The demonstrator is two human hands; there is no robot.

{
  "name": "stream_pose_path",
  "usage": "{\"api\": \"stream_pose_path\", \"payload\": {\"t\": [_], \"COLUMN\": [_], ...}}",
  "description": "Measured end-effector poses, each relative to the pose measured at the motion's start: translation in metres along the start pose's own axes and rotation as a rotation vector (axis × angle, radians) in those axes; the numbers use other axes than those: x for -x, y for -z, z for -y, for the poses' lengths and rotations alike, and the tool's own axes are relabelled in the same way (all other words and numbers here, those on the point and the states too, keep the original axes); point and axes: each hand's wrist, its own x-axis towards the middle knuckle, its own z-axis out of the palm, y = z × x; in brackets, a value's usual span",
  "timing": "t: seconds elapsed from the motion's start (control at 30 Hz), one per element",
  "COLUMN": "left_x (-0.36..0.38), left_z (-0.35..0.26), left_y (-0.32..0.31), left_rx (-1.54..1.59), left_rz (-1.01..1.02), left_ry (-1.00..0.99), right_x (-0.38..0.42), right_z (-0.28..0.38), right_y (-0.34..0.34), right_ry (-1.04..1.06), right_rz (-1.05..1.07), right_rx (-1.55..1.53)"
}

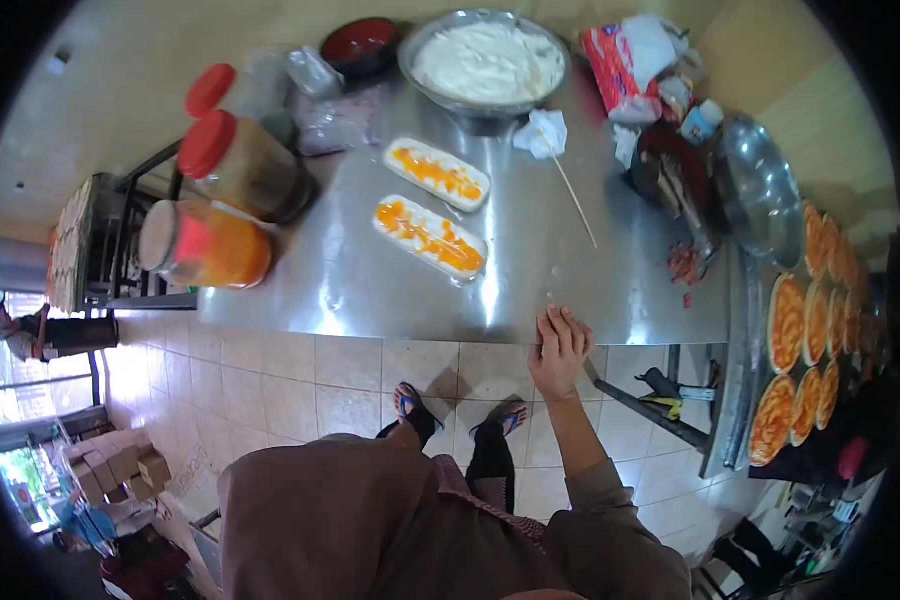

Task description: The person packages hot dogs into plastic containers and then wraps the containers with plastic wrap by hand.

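My right hand (563, 345) rests on the near edge of the metal table (350, 290), its fingers laid over the edge with nothing in them. My left hand (403, 438) seems to hang low beside my leg, and its fingers do not show. Beyond my right hand, two oblong white-coated pieces lie side by side: a nearer one (430, 237) and a farther one (437, 174), each topped with orange bits. A thin stick (573, 200) lies to their right, its far end on a crumpled white wrapper (541, 134).
A metal bowl of white cream (485, 62) stands at the back. Lidded jars (235, 165) are on the left. An empty steel bowl (760, 190) leans at the right, by a tray of orange-sauced oblong pieces (787, 325). A person (55, 330) stands far left.
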Motion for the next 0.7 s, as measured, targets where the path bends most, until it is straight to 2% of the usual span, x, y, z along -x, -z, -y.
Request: {"api": "stream_pose_path", "payload": {"t": [0.07, 0.13, 0.2, 0.27, 0.3, 0.37, 0.4, 0.43, 0.5, 0.6, 0.67, 0.7], "left_x": [0.008, 0.003, 0.030, 0.039, 0.079, 0.107, 0.129, 0.167, 0.201, 0.221, 0.222, 0.218], "left_z": [-0.040, -0.042, -0.046, -0.033, -0.040, -0.013, -0.005, -0.012, 0.015, 0.078, 0.135, 0.171], "left_y": [0.022, 0.023, 0.079, 0.118, 0.161, 0.210, 0.226, 0.262, 0.301, 0.349, 0.379, 0.394], "left_rx": [0.019, 0.252, 0.274, 0.460, 0.557, 0.241, 0.431, 0.602, 0.630, 0.572, 0.487, 0.447], "left_rz": [0.087, -0.220, -0.207, -0.248, -0.370, -0.322, -0.638, -0.856, -1.152, -1.500, -1.642, -1.647], "left_ry": [0.175, -0.062, -0.088, -0.067, 0.095, 0.042, 0.166, 0.326, 0.349, 0.494, 0.568, 0.651], "right_x": [-0.004, -0.009, -0.016, -0.030, -0.038, -0.044, -0.039, -0.043, -0.047, -0.042, -0.048, -0.053], "right_z": [0.001, 0.005, 0.011, 0.019, 0.022, 0.018, 0.016, 0.014, 0.011, -0.001, 0.001, 0.002], "right_y": [0.009, 0.020, 0.037, 0.056, 0.063, 0.055, 0.056, 0.056, 0.057, 0.037, 0.041, 0.042], "right_ry": [0.005, 0.014, -0.028, -0.013, -0.004, 0.030, 0.051, 0.055, 0.098, 0.175, 0.132, 0.091], "right_rz": [0.071, 0.146, 0.338, 0.429, 0.499, 0.533, 0.569, 0.579, 0.658, 0.703, 0.755, 0.803], "right_rx": [-0.036, -0.073, -0.060, -0.043, -0.015, -0.003, 0.014, 0.012, 0.006, 0.101, 0.078, 0.050]}}
